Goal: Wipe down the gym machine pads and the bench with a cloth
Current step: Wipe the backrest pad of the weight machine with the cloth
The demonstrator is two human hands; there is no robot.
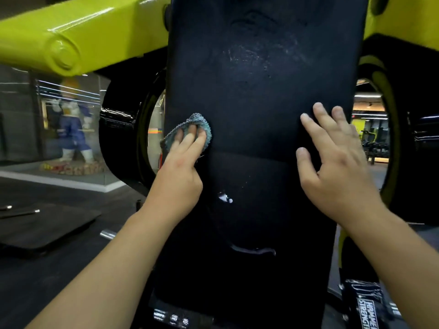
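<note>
Pressing the cloth [190,129] flat-fingered against the pad [261,91] near its left edge, the left hand [180,172] wipes; the right hand [332,162], fingers spread and grasping nothing, likely steadies the pad.

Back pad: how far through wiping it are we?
Nothing reads as finished. In hand: the left hand presses the cloth flat at the back pad's left edge, and the right hand braces the other side. Left: pale smears higher up and a white spot lower down.
</note>
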